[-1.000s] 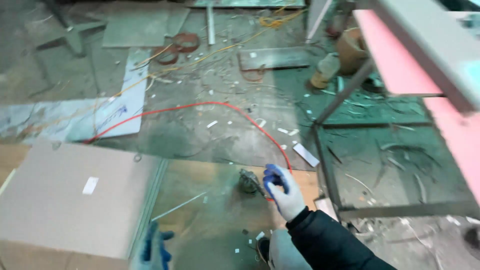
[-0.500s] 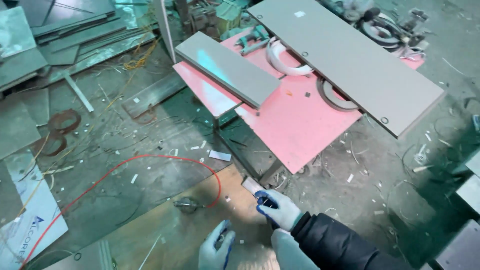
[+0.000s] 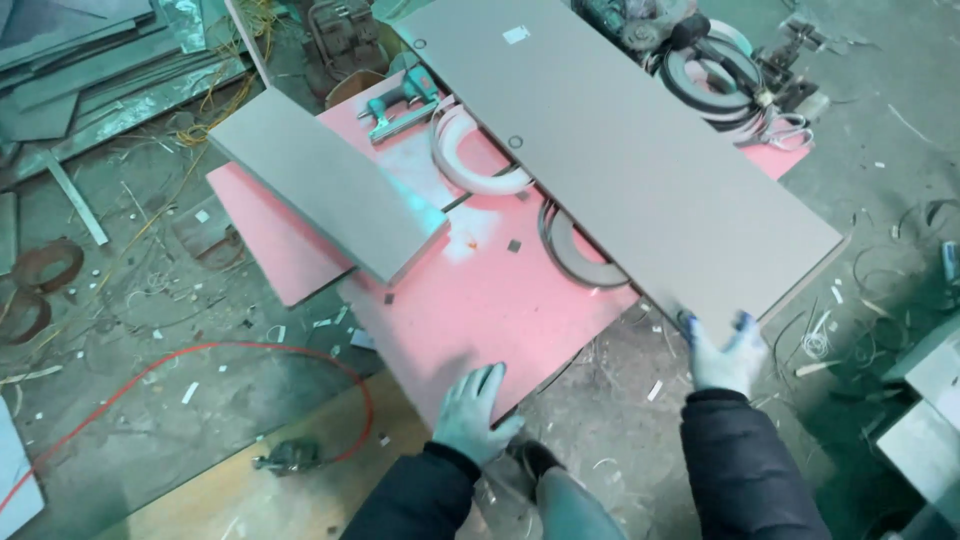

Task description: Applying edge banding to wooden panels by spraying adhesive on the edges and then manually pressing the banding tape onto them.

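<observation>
A long grey panel (image 3: 640, 170) lies slantwise across a pink worktable (image 3: 470, 300). My right hand (image 3: 722, 352), in a white glove with blue fingertips, grips the panel's near end where it overhangs the table. My left hand (image 3: 475, 410), gloved too, rests flat with spread fingers on the table's near edge and holds nothing. A shorter grey board (image 3: 325, 195) lies on the table's left side. Rolls of edge banding (image 3: 480, 160) sit partly under the long panel.
A green power tool (image 3: 400, 105) lies on the table's far part, with more banding rolls (image 3: 715, 80) at the far right. A red cable (image 3: 190, 360) loops over the littered floor to a small tool (image 3: 290, 457) on a wooden board (image 3: 280, 490). Stacked sheets (image 3: 90, 60) lie far left.
The view has swung from the floor up to the pink table. My right hand has left the wooden board and taken the long panel's end; my left hand has moved onto the table edge.
</observation>
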